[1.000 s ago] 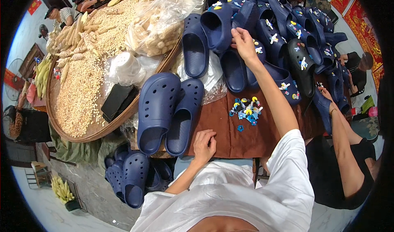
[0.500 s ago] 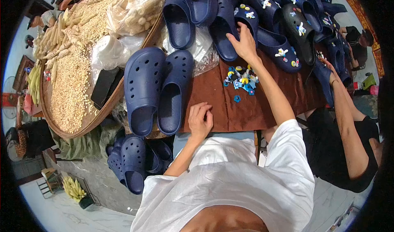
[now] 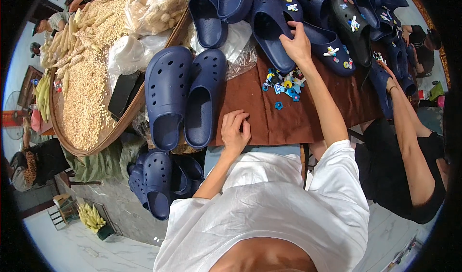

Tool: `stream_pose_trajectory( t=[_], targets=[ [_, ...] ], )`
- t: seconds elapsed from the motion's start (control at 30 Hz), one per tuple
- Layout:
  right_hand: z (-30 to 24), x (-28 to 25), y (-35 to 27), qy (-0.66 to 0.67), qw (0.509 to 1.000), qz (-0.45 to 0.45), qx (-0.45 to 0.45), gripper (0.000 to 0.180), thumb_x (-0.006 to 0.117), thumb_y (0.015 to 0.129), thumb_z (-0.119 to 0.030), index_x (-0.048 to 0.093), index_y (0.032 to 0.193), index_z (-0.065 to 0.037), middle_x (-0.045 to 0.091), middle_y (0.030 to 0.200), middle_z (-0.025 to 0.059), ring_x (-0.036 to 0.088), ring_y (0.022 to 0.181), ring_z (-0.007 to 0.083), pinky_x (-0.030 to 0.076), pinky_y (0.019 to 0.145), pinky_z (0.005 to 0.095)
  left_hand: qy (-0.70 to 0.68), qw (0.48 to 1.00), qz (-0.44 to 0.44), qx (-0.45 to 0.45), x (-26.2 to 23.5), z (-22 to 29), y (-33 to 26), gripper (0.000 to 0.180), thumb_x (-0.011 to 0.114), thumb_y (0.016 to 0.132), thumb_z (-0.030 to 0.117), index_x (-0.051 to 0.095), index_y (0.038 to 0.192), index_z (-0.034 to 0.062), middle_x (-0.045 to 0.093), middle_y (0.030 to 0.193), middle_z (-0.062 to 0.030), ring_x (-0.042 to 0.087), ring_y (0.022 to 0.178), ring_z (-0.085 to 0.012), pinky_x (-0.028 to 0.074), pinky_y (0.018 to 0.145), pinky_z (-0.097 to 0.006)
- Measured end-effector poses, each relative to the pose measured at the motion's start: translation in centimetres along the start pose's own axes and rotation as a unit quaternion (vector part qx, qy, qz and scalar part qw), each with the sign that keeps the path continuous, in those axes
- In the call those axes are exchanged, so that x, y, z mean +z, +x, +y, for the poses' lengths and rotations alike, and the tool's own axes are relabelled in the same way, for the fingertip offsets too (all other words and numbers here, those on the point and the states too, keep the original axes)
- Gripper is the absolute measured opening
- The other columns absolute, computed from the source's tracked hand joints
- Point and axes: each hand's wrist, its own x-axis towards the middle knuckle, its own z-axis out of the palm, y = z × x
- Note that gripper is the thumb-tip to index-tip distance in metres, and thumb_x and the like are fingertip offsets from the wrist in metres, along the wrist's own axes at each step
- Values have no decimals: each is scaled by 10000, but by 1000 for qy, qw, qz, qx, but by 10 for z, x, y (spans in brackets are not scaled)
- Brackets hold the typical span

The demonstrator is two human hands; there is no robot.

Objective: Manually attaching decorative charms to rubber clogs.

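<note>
My right hand (image 3: 297, 43) grips the side edge of a plain navy clog (image 3: 272, 29) at the back of the brown cloth (image 3: 269, 115). The thumb and fingers close on its rim, and the clog's heel end points toward me. Just below lies a small pile of shoe charms (image 3: 287, 83) in yellow, white and blue, with a blue flower charm (image 3: 278, 105) slightly apart. My left hand (image 3: 235, 130) rests on the cloth near its front edge, fingers loosely bent and holding nothing. Beside it stands a pair of navy clogs (image 3: 168, 96).
A round tray (image 3: 139, 101) of corn kernels and cobs fills the left. Several navy clogs with charms and a black clog (image 3: 350, 31) crowd the back right. At right, another person's hand (image 3: 385, 72) touches a navy clog. More clogs (image 3: 158, 183) sit lower left.
My right hand has taken hold of the navy clog's rim and drawn it toward me and to the right, turning it slightly. The left hand stays at rest. The view has shifted slightly.
</note>
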Motion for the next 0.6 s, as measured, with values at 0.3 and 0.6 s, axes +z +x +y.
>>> stream_pose_trajectory(
  t=[0.3,0.6],
  targets=[
    [11,-50,-67,66,998,13,17,506,645,812,-150,494,1276,-18,630,1161,218,630,1092,329,481,956,415,4,1000,-3,-6,-1,0,1,176,644,770,-36,696,921,37,688,1012,-126,635,947,-315,513,816,-379],
    [-15,-63,-201,212,974,-51,60,483,599,877,11,446,1335,-14,582,1116,112,558,986,179,463,895,326,-138,988,34,-66,-12,7,0,178,565,883,-61,670,1016,-9,668,1046,-145,649,963,-263,512,861,-337]
  ],
)
